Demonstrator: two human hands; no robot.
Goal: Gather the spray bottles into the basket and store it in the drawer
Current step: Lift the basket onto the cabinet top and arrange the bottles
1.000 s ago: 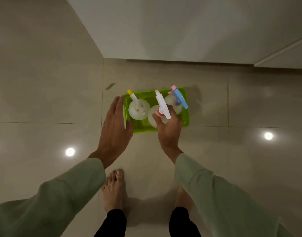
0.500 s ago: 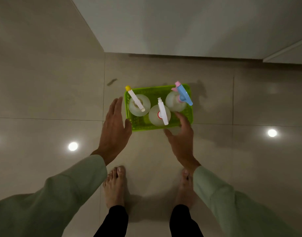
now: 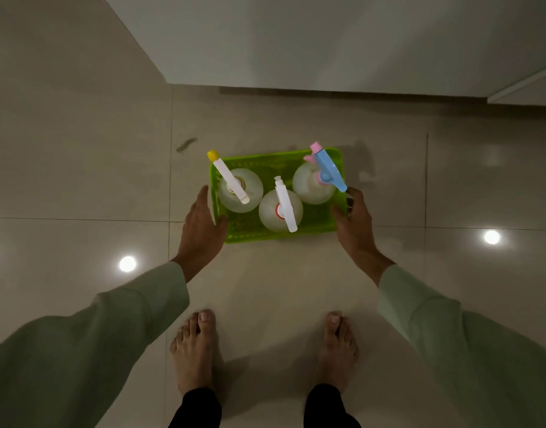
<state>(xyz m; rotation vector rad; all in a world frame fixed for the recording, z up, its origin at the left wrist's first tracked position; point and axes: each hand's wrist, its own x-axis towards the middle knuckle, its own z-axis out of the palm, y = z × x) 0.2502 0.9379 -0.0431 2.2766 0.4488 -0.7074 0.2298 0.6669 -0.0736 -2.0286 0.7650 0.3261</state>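
On floor: lime mesh basket [image 3: 250,225], three clear spray bottles [image 3: 280,211] upright; both hands gripping ends.

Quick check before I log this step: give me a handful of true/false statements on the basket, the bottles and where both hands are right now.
1. Three spray bottles stand in the green basket. True.
2. The bottle with the blue trigger lies on the floor outside the basket. False: it stands in the basket's far right corner.
3. The left hand is at the basket's left side, the right hand at its right side. True.
4. The right hand holds the white-trigger bottle. False: it is at the basket's rim.
5. The basket is in a drawer. False: it is over the tiled floor.
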